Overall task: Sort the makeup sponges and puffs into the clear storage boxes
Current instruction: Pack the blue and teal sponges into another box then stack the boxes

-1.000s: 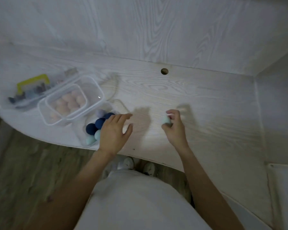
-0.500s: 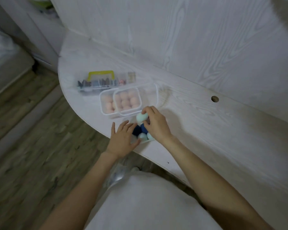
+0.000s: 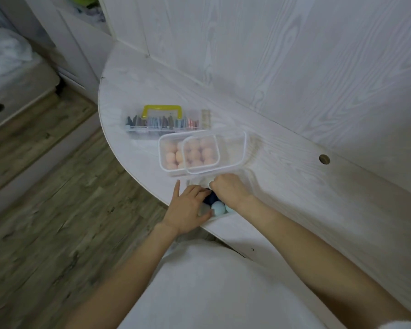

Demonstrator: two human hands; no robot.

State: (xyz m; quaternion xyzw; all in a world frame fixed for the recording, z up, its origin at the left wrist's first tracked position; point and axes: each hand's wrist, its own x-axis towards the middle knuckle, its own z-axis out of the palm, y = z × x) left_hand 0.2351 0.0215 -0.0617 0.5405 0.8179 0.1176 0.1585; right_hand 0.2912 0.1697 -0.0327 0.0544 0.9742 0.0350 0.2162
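Right hand has dropped into the near clear box, fingers hidden so can't tell its grip, left hand flat steadying the box of squishy light blue sponges, pinch mid-body

Both bare forearms reach forward from the bottom of the view and converge toward the same spot ahead of the torso. The left hand lies palm down, its back toward the camera, thumb spread out to the left and the fingers fairly straight, pointing up and to the right. The right hand sits just beside it, a little farther forward, wrist bent and knuckles raised, its fingers curled downward so the fingertips are hidden. Whether they pinch anything cannot be told. The two hands nearly touch at the fingers.
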